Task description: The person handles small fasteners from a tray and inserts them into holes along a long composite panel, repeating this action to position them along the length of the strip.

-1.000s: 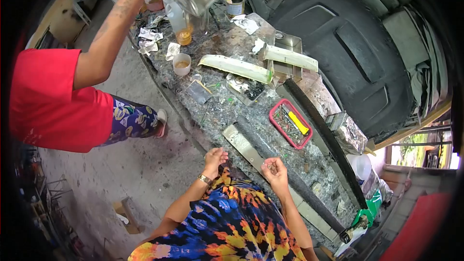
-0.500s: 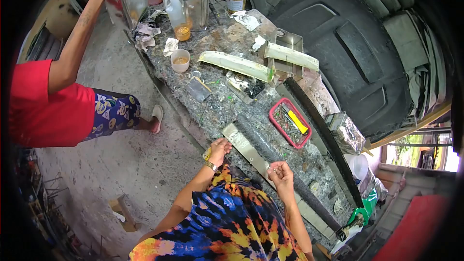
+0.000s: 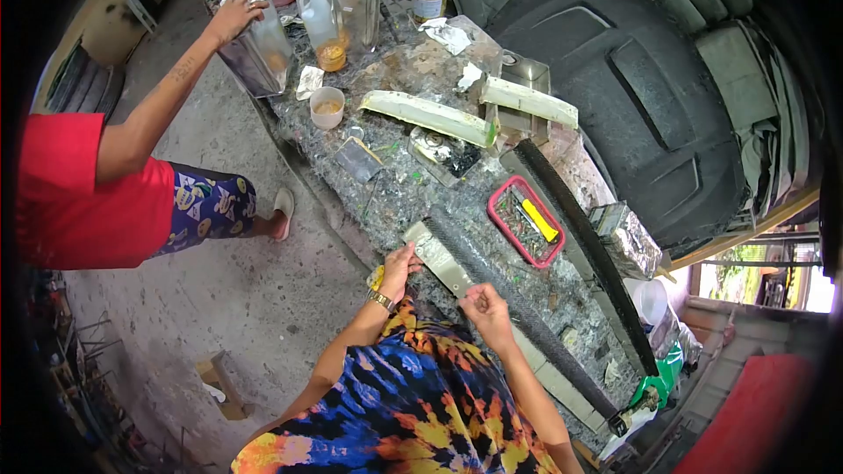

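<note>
Seen from above, a person in a bright tie-dye shirt stands at a long, cluttered grey stone-topped bench in a workshop. Their left hand, with a metal watch on the wrist, rests its fingers on the near end of a long pale metal strip that lies slantwise along the bench edge; the grip is loose, fingers curled over the strip's end rather than closed around it. Their right hand sits further along the same strip, fingertips drawn together in a pinch at its edge; whether anything small is held there cannot be told. Just beside the strip, touching it along its length, lies a long black mesh-textured bar.

Beyond the hands sits a red rectangular plastic tray with a yellow-handled tool in it. Further along lie two pale green curved channel pieces.

At the far end of the bench, a second person in a red shirt reaches out one hand to a clear square container. Near it stands a small white cup.
</note>
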A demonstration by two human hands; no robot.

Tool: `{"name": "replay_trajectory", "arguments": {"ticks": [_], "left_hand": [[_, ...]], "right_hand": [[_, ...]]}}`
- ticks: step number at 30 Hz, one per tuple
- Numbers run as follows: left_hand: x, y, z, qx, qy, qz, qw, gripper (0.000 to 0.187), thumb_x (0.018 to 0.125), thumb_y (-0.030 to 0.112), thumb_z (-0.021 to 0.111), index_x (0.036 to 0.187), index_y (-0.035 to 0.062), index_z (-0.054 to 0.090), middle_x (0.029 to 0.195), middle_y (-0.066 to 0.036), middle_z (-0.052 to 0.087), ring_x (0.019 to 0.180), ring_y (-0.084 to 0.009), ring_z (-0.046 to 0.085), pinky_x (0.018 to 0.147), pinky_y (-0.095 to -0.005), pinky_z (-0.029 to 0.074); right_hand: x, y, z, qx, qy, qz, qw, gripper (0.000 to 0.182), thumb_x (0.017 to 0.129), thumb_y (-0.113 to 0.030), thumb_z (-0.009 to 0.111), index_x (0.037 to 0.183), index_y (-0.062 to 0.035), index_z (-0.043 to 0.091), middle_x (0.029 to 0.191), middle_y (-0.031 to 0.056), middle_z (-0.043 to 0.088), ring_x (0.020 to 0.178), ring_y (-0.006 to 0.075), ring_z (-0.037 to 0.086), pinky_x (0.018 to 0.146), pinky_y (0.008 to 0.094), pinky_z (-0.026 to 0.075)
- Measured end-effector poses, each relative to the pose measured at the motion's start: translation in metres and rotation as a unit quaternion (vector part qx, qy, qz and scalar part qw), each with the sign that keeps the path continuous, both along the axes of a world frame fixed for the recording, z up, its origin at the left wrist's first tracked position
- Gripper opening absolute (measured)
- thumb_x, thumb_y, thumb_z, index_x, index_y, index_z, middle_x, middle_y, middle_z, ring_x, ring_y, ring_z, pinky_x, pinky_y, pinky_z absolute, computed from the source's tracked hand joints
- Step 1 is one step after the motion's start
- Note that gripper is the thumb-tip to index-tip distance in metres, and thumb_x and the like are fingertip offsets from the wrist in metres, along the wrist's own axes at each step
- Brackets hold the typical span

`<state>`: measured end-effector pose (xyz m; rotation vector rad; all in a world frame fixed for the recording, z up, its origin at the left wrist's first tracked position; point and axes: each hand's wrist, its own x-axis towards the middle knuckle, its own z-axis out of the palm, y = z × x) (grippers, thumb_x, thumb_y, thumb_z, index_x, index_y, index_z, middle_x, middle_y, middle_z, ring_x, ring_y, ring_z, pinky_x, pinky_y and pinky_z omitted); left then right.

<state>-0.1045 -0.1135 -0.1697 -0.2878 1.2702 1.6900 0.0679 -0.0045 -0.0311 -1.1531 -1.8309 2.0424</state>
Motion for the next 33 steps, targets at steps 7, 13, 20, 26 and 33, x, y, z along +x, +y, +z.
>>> {"name": "replay_trajectory", "arguments": {"ticks": [7,13,20,26,33], "left_hand": [[-0.005,0.002,-0.001,-0.003,0.001,0.008,1.0,0.032,0.091,0.036,0.061,0.083,0.0054,0.059,0.077,-0.004,0.062,0.072,-0.0145,0.062,0.066,-0.0276,0.051],[-0.009,0.002,-0.001,0.002,-0.012,-0.002,1.0,0.032,0.092,0.033,0.06,0.089,0.0013,0.06,0.081,-0.008,0.063,0.073,-0.0167,0.063,0.069,-0.0294,0.053],[-0.011,0.002,0.0,0.002,-0.024,-0.001,1.0,0.033,0.093,0.033,0.058,0.094,-0.0003,0.06,0.083,-0.008,0.063,0.075,-0.0154,0.064,0.07,-0.0292,0.054],[-0.015,-0.001,-0.005,0.017,-0.036,-0.024,0.999,0.034,0.092,0.033,0.059,0.094,-0.0009,0.06,0.085,-0.008,0.062,0.078,-0.0171,0.064,0.071,-0.0299,0.054],[-0.016,0.001,0.009,-0.007,-0.051,-0.008,0.999,0.037,0.088,0.034,0.066,0.092,-0.0013,0.059,0.085,-0.009,0.061,0.076,-0.0191,0.064,0.071,-0.0313,0.056]], "right_hand": [[-0.079,0.014,-0.02,0.281,-0.19,0.23,0.912,0.026,0.085,-0.018,0.061,0.103,-0.0051,0.048,0.091,0.0188,0.063,0.084,0.0419,0.06,0.072,0.0476,0.047],[-0.112,0.011,-0.054,0.351,-0.158,0.278,0.88,0.023,0.086,-0.019,0.059,0.103,-0.0059,0.051,0.095,0.0191,0.065,0.089,0.0394,0.062,0.075,0.0471,0.049],[-0.118,0.012,-0.068,0.417,-0.136,0.329,0.836,0.017,0.088,-0.016,0.057,0.093,-0.0032,0.047,0.089,0.0199,0.063,0.084,0.0391,0.062,0.072,0.0464,0.049],[-0.106,0.014,-0.069,0.335,-0.108,0.161,0.922,0.014,0.088,-0.012,0.057,0.097,-0.0015,0.057,0.092,0.0221,0.062,0.084,0.0357,0.063,0.074,0.042,0.05],[-0.067,0.023,-0.074,-0.16,-0.025,0.018,0.987,0.013,0.092,-0.009,0.057,0.097,0.0034,0.06,0.086,0.0094,0.065,0.075,0.0159,0.064,0.069,0.0265,0.053]]}}
